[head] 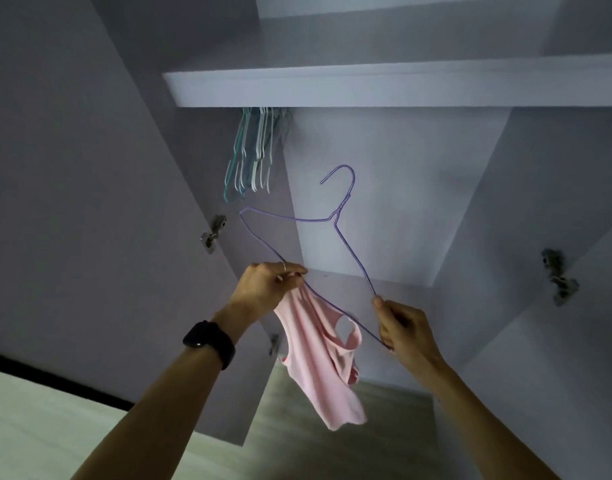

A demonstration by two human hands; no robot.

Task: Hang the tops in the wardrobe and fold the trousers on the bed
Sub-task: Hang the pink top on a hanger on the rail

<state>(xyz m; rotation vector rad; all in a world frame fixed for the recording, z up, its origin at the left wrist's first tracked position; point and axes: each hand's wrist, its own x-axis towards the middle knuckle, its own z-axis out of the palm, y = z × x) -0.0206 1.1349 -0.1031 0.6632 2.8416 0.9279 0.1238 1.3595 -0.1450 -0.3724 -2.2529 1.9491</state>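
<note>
The left fingers point(292, 273) are seen curled and pinched together on 2 things at once: a gather of the pink top point(318, 362) and the lower wire of the purple hanger point(336, 216), so that cloth and wire are kept from parting. The right fingertips point(379, 303) are pinched on the hanger's far shoulder, and the corner of the wire is wrapped in the right hand point(406, 329). By this the frame is held steady and tilted, hook uppermost and turned towards the wardrobe point(384, 202). The left hand point(269, 287) is raised beside it, with a ring on 1 finger and a dark watch point(210, 342) on the wrist.

The top is hung in a loose bunch below the left hand, 1 armhole gaping just beside the wire. It is judged not yet threaded on, only lined up.

Beyond, a cluster of bare hangers point(252, 157) is hung under the shelf point(366, 88) at the upper left; the rail itself is hidden. The free stretch to their right is judged the likely spot. No trousers or bed are shown.
</note>
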